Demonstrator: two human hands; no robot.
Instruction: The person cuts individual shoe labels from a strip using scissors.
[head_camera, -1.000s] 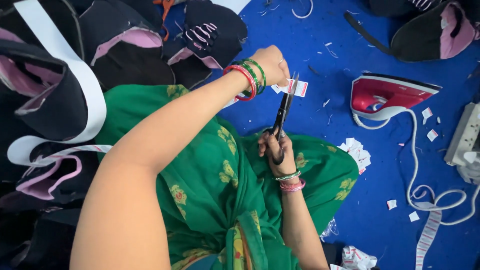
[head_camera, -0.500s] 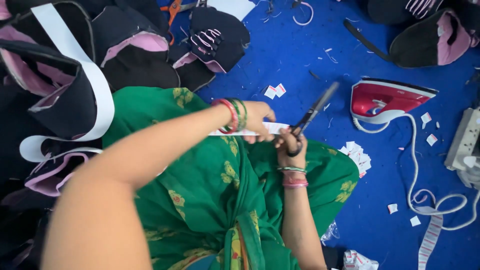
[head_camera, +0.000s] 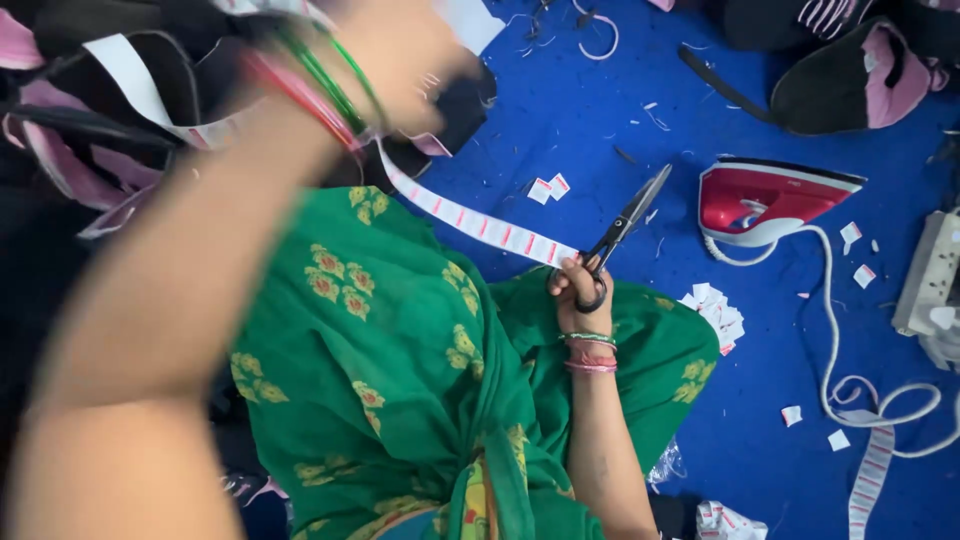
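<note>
My right hand (head_camera: 578, 290) grips black scissors (head_camera: 622, 226), blades pointing up and right, and also pinches the near end of a white label tape with red marks (head_camera: 478, 224). My left hand (head_camera: 395, 45), blurred and raised near the top of the view, holds the far part of that tape, which stretches taut between both hands. Green and red bangles ring both wrists. A green floral garment (head_camera: 400, 380) covers my lap below the tape.
A red and white iron (head_camera: 765, 203) with its white cord (head_camera: 835, 370) lies on the blue floor cloth (head_camera: 600, 110). Cut labels (head_camera: 549, 188) and a small pile (head_camera: 716, 310) lie scattered. Black and pink cap pieces (head_camera: 850, 85) are heaped at top right and left. A power strip (head_camera: 930, 285) sits at right.
My left hand has swung up and left toward the camera, pulling out a longer length of tape. My right hand with the scissors shifted slightly; cut labels lie on the floor.
</note>
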